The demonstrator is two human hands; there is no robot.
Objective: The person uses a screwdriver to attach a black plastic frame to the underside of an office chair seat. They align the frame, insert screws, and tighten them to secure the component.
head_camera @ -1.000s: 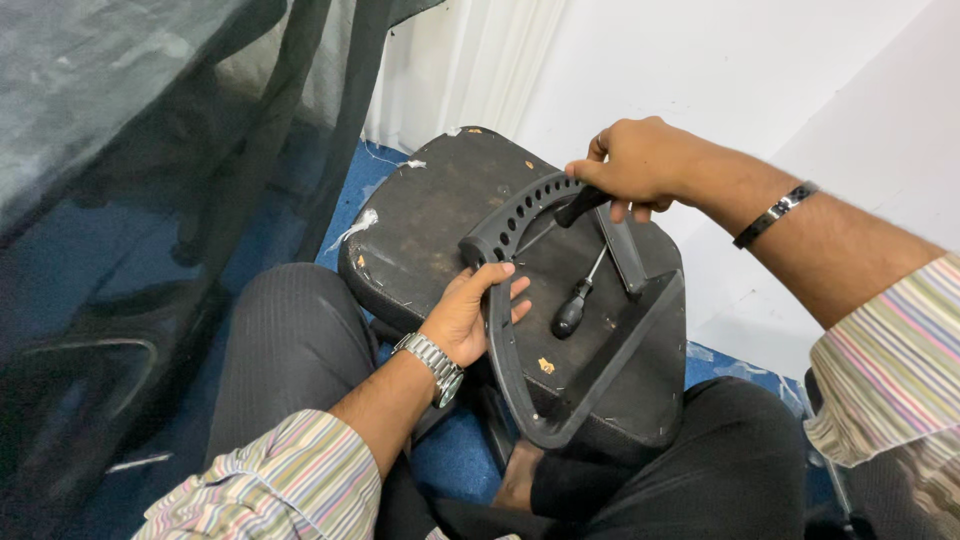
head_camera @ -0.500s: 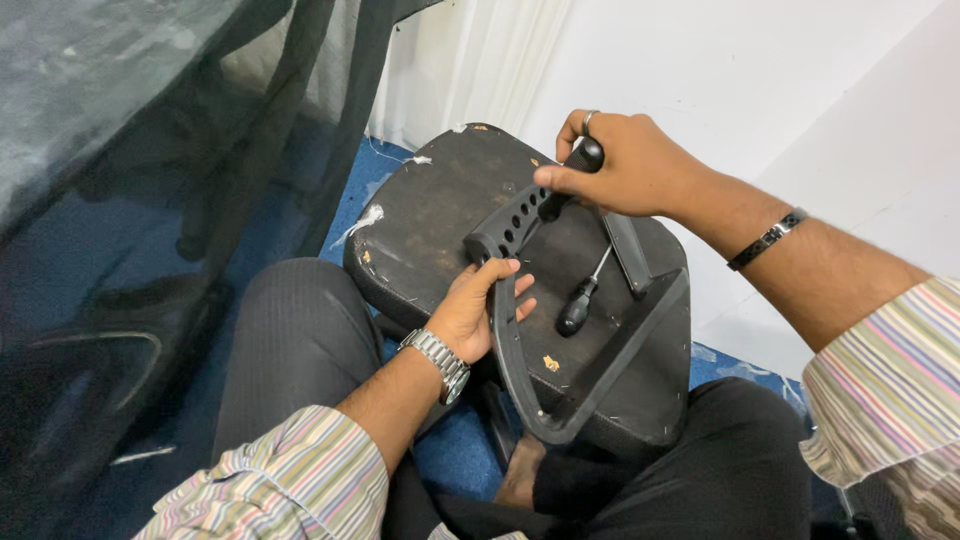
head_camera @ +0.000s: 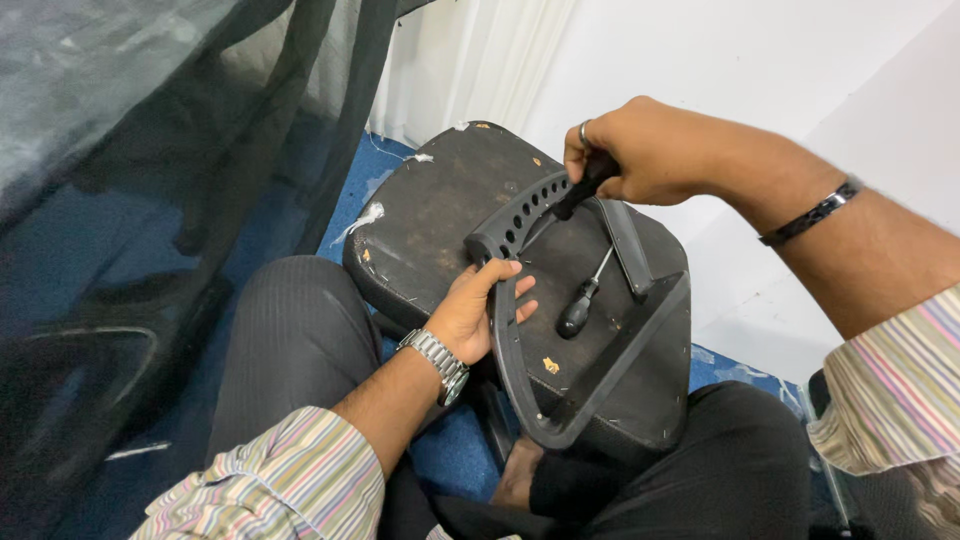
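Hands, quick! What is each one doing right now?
Left hand: gripping the curved black armrest.
Right hand: closed around a black-handled screwdriver, at the armrest's top.

the right hand [head_camera: 640, 150] covers most of the tool [head_camera: 585, 180] in its grip, so its tip cannot be told. the left hand [head_camera: 480, 305] hides its palm behind the armrest [head_camera: 520, 300]. the seat [head_camera: 450, 215] loses its near edge behind the legs. both sleeves are cut off by the bottom and right edges. the mesh [head_camera: 150, 200] at left blurs what lies behind it.
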